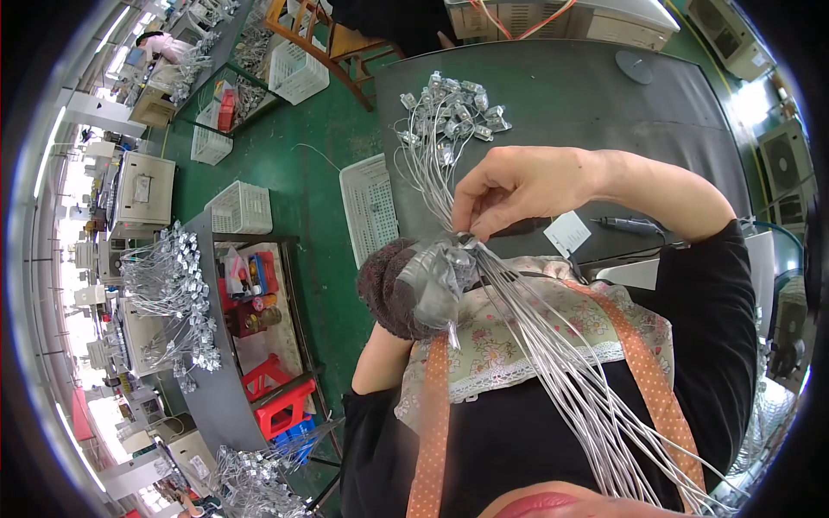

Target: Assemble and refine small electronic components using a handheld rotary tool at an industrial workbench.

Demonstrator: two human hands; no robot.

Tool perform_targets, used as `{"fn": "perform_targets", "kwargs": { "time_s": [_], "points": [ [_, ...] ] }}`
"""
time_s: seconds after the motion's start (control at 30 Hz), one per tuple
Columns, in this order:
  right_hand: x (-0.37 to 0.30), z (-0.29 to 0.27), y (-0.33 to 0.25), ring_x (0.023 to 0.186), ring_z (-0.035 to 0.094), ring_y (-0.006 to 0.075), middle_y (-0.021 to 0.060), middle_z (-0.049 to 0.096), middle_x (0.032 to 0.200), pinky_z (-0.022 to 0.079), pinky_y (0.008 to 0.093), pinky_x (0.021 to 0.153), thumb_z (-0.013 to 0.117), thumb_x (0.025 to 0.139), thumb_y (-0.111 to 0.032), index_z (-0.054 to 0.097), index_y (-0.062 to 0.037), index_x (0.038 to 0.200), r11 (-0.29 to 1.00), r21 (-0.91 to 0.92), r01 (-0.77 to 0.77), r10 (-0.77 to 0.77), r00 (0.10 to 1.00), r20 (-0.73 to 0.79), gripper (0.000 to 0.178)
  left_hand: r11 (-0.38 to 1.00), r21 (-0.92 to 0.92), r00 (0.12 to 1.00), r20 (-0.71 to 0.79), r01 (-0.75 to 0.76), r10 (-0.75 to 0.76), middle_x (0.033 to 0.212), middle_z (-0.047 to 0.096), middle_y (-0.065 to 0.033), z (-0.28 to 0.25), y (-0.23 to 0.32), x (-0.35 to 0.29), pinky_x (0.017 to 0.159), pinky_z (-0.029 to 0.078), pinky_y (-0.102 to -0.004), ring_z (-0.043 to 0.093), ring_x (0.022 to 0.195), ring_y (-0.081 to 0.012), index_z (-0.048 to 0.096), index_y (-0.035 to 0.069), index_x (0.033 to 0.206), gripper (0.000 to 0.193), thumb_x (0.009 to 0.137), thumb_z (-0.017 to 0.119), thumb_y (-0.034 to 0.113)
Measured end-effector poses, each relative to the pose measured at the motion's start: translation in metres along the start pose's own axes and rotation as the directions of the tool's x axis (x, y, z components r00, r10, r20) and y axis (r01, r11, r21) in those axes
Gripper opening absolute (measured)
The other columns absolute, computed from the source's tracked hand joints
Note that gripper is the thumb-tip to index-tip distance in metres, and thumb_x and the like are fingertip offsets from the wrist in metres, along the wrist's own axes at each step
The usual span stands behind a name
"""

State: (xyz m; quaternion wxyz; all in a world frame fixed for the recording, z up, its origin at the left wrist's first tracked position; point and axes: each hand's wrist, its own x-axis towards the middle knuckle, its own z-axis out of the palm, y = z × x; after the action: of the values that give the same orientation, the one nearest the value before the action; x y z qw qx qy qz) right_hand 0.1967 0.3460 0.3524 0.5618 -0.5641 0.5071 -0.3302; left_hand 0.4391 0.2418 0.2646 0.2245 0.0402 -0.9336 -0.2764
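A bundle of thin grey-white cables [553, 354] runs from the dark table across my chest to the lower right. Its far end fans out into several clear plastic connectors [453, 108] lying on the table. My left hand [406, 289], in a dark knitted glove partly wrapped in shiny grey tape or film, is closed round the bundle, its fingertips mostly hidden. Just beyond it, my bare right hand [527, 190] pinches at the bundle's gathered part, thumb and forefinger together. Whether a tie is between those fingertips cannot be made out.
On the table [570, 104] lie a white card [567, 233], a dark pen-shaped tool [629, 225] and a grey disc [635, 66]. White baskets [367, 207] stand on the green floor to the left. A wooden chair [332, 47] is behind them. More cables [177, 298] hang over a left-hand bench.
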Motion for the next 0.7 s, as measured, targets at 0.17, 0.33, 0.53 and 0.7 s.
{"fn": "perform_targets", "kwargs": {
  "time_s": [0.17, 0.33, 0.53, 0.7],
  "points": [
    [-0.002, -0.001, -0.013, 0.075, 0.061, 0.0093, 0.006, 0.068, 0.085, 0.05, 0.0263, 0.068, 0.068, 0.088, -0.011, 0.066, 0.0019, 0.104, 0.989, -0.148, 0.016, -0.022, 0.999, -0.034, 0.021, 0.989, -0.14, 0.997, -0.05, 0.057, -0.064, 0.098, 0.062, -0.0125, 0.012, -0.011, -0.003, 0.08, 0.047, -0.042, 0.059, 0.089, -0.0327, 0.061, 0.005, 0.113, 0.035, 0.082, 0.068, 0.02],
    [-0.001, 0.003, -0.019, 0.069, 0.062, 0.0155, 0.0094, 0.065, 0.078, 0.049, 0.029, 0.065, 0.065, 0.085, -0.006, 0.064, 0.0013, 0.093, 0.932, -0.337, 0.137, -0.159, 0.987, -0.039, 0.011, 0.959, -0.262, 0.987, -0.088, 0.106, -0.133, 0.093, 0.062, -0.0114, 0.016, -0.017, -0.004, 0.076, 0.048, -0.0409, 0.059, 0.085, -0.0337, 0.062, 0.006, 0.111, 0.031, 0.083, 0.067, 0.021],
    [-0.003, 0.014, -0.009, 0.063, 0.057, 0.0297, 0.0137, 0.055, 0.066, 0.045, 0.0393, 0.061, 0.059, 0.07, -0.005, 0.055, 0.0018, 0.079, 0.863, -0.456, 0.218, -0.31, 0.941, -0.137, 0.012, 0.945, 0.236, 0.938, -0.209, -0.225, 0.276, 0.107, 0.061, -0.0123, 0.003, -0.025, 0.008, 0.087, 0.048, -0.041, 0.059, 0.101, -0.029, 0.057, 0.003, 0.114, 0.044, 0.075, 0.071, 0.018],
    [-0.014, 0.011, 0.0, 0.058, 0.05, 0.0281, 0.0112, 0.049, 0.068, 0.04, 0.0374, 0.053, 0.054, 0.066, 0.006, 0.049, 0.0019, 0.074, 0.766, -0.575, 0.288, -0.443, 0.884, -0.147, 0.011, 0.894, 0.391, 0.869, -0.337, -0.221, 0.362, 0.102, 0.062, -0.0143, -0.003, -0.021, 0.004, 0.076, 0.05, -0.0442, 0.062, 0.089, -0.0326, 0.059, 0.005, 0.105, 0.041, 0.069, 0.075, 0.018]
  ]
}}
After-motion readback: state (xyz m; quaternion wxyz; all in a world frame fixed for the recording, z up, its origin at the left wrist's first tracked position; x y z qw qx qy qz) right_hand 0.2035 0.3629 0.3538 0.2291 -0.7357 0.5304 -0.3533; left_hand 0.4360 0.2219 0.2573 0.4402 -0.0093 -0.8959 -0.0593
